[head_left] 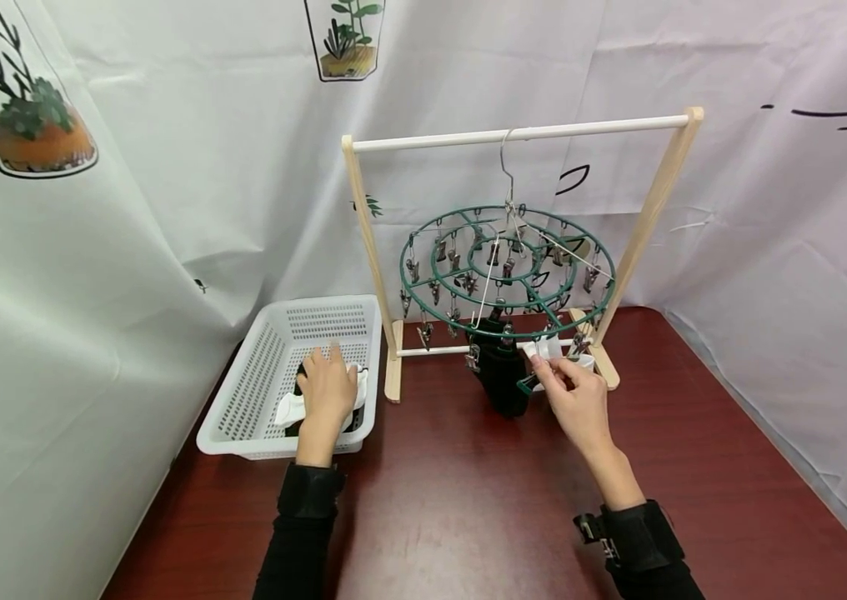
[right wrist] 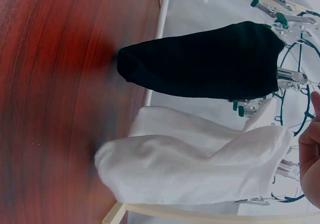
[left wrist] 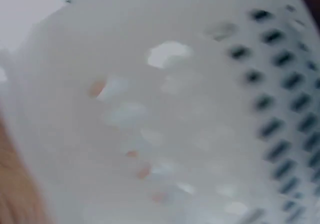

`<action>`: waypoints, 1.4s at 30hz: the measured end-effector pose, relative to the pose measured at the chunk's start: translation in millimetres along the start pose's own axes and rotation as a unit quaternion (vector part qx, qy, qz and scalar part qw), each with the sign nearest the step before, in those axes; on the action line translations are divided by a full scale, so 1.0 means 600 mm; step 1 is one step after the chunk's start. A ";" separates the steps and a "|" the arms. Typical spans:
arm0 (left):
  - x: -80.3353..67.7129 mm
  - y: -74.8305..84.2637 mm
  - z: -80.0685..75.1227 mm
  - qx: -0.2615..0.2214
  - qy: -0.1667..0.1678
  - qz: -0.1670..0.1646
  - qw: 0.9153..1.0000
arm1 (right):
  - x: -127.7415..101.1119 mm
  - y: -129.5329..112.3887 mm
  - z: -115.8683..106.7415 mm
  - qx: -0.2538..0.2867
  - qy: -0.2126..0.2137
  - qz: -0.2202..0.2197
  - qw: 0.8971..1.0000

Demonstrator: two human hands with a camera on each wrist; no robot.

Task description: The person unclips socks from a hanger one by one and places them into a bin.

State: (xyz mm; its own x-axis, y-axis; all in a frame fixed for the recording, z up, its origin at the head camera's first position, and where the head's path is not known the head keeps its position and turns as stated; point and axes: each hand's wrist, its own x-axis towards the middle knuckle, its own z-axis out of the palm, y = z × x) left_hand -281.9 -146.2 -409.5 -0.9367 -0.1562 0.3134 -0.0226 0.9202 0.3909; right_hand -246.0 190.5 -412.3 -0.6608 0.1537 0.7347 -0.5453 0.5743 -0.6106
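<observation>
My left hand (head_left: 328, 387) reaches into the white basket (head_left: 239, 387) with its fingers spread over a white sock (head_left: 291, 410) and some dark cloth. The left wrist view is blurred and mostly shows the basket wall (left wrist: 150, 124). Beside the front rim of the green round hanger (head_left: 403, 275), my right hand (head_left: 581, 406) pinches a small metal clip near the white sock's cuff, the contact partly hidden by the fingers. White socks (right wrist: 190, 169) hang from the clips, toes down, with a black sock (right wrist: 200, 61) next to them. Fingers of the right hand (right wrist: 311, 159) show at that view's edge.
The hanger hooks over the white bar (head_left: 453, 139) of a wooden stand (head_left: 652, 221). Many metal clips dangle from its rings. Basket and stand share a dark red table (head_left: 461, 500), with a printed white cloth (head_left: 191, 125) behind them.
</observation>
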 end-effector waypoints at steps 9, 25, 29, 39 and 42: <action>0.011 0.145 -0.001 -0.225 0.272 0.348 0.868 | 0.001 0.002 -0.002 0.006 -0.003 -0.005 1.000; 0.020 0.211 0.025 -0.136 0.211 0.412 0.876 | 0.020 0.013 -0.010 -0.013 -0.041 -0.008 0.999; 0.021 0.209 0.027 -0.135 0.205 0.413 0.877 | 0.039 0.020 -0.011 -0.021 -0.076 -0.004 0.997; 0.022 0.205 0.029 -0.148 0.213 0.415 0.872 | 0.093 0.010 0.024 -0.075 -0.249 0.014 0.966; 0.021 0.207 0.029 -0.148 0.213 0.419 0.870 | 0.101 0.005 0.038 -0.058 -0.272 0.020 0.960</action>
State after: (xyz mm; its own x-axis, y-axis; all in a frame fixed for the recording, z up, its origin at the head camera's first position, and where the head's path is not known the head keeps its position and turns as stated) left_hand -302.6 -27.5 -372.0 -0.3647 0.3484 0.8635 0.7562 0.6519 0.0564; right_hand -299.6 183.6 -376.3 -0.8689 -0.2475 0.4288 -0.4736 0.6678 -0.5743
